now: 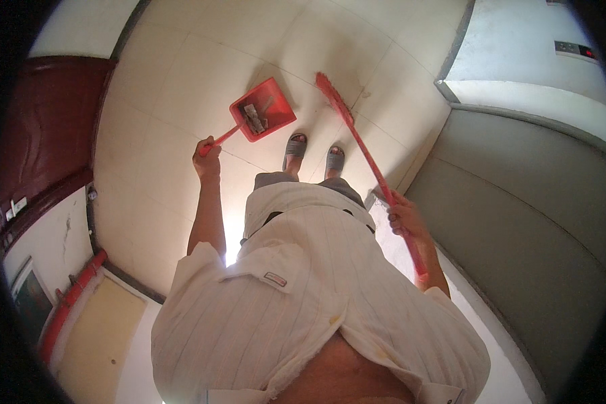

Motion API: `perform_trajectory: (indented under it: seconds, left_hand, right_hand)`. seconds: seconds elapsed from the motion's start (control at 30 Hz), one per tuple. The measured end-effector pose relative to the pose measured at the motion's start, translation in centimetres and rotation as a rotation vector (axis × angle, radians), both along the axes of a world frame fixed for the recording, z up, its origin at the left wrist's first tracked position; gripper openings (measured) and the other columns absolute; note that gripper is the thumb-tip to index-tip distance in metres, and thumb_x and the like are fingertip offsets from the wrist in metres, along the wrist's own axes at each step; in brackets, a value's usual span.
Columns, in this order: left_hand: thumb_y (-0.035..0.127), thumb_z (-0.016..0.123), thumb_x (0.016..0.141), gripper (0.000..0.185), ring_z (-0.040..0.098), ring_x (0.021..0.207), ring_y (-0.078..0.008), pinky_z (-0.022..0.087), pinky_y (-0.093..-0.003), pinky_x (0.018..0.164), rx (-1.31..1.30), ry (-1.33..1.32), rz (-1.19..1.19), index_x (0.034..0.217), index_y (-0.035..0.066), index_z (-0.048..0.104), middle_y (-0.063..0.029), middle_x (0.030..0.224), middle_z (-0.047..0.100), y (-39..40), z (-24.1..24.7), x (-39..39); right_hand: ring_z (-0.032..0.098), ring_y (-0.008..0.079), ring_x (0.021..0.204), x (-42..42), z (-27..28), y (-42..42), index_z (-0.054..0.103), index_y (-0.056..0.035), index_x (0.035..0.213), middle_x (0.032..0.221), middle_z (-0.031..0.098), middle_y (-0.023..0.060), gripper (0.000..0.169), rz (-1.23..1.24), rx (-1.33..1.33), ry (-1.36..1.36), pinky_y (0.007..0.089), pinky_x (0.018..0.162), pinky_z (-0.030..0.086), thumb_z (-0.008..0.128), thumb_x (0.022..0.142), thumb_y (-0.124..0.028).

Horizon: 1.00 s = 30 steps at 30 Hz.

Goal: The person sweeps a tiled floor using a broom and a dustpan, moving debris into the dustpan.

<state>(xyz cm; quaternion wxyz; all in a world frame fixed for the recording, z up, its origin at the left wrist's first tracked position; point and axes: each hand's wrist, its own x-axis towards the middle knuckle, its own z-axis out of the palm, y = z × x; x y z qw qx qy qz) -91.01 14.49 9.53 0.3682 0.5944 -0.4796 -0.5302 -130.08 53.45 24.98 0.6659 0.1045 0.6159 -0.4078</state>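
Note:
My left hand (pixel 206 158) grips the handle of a red plastic dustpan (pixel 282 112), out to the left in front of my feet. Inside the pan lie several crumpled scraps (pixel 254 117), greyish and flat; what they are I cannot tell. My right hand (pixel 407 216) is closed around the red handle of a broom (pixel 336 96). The handle runs along my right side, and its red bristle head points forward, right of the dustpan and apart from it. Whether the bristles touch the floor is unclear.
Pale tiles cover the floor (pixel 182 91) around my sandalled feet (pixel 335 160). At left are a dark red door (pixel 55 126) and a red pipe (pixel 73 303) along the wall. Grey elevator doors (pixel 510 217) stand close on my right, with a lit panel (pixel 575 50) beyond.

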Motion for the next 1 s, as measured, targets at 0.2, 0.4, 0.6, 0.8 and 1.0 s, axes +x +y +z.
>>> perform_trajectory:
  seconds: [0.2, 0.4, 0.6, 0.8, 1.0]
  left_hand:
    - [-0.005, 0.062, 0.074, 0.026, 0.058, 0.084, -0.0129, 0.048, -0.0239, 0.075, 0.113, -0.031, 0.04, 0.099, 0.0, 0.063, -0.0053, 0.098, 0.063, -0.6, 2.8, 0.7]
    - [-0.005, 0.061, 0.073, 0.026, 0.057, 0.093, -0.0148, 0.047, -0.026, 0.084, 0.075, -0.117, 0.011, 0.099, 0.0, 0.063, -0.0076, 0.105, 0.063, 0.1, 2.3, -2.0]
    - [-0.005, 0.061, 0.073, 0.024, 0.057, 0.093, -0.0151, 0.047, -0.0259, 0.081, 0.054, -0.157, -0.005, 0.097, 0.001, 0.062, -0.0082, 0.105, 0.063, 0.0, 2.9, -4.6]
    - [-0.006, 0.061, 0.076, 0.021, 0.051, 0.066, -0.008, 0.042, -0.0196, 0.059, 0.052, -0.06, 0.025, 0.096, 0.001, 0.063, -0.0033, 0.089, 0.06, 0.4, 6.4, -5.4]
    - [-0.008, 0.06, 0.072, 0.024, 0.058, 0.073, -0.0134, 0.047, -0.0233, 0.061, 0.025, 0.009, 0.041, 0.094, 0.001, 0.059, -0.0142, 0.11, 0.062, 0.1, 8.0, -4.3]
  right_hand:
    - [0.042, 0.0058, 0.042, -1.7, 2.6, 0.6, 0.035, -0.0233, 0.144, 0.059, 0.045, -0.0035, 0.066, -0.066, 0.116, 0.136, 0.0213, 0.035, 0.035, 0.051, 0.084, -0.003]
    - [0.04, 0.0082, 0.039, -1.9, -1.9, -2.4, 0.052, -0.0149, 0.105, 0.056, 0.042, -0.0018, 0.021, -0.175, 0.195, 0.195, 0.0242, 0.034, 0.033, 0.051, 0.086, -0.007]
    - [0.038, 0.0072, 0.04, 0.0, -2.9, -4.0, 0.044, -0.0148, 0.12, 0.057, 0.04, -0.0026, 0.036, -0.157, 0.113, -0.011, 0.0237, 0.035, 0.032, 0.051, 0.085, -0.005]
    - [0.041, 0.0083, 0.041, -3.7, 1.9, -3.5, 0.048, -0.0151, 0.13, 0.059, 0.045, -0.0003, 0.049, -0.137, 0.023, -0.026, 0.0239, 0.034, 0.033, 0.053, 0.082, -0.003]
    - [0.059, 0.0209, 0.05, -7.1, -2.4, -6.2, 0.03, -0.0001, 0.142, 0.067, 0.059, 0.0139, 0.068, 0.605, -0.146, 0.561, 0.0353, 0.044, 0.049, 0.053, 0.079, -0.007]
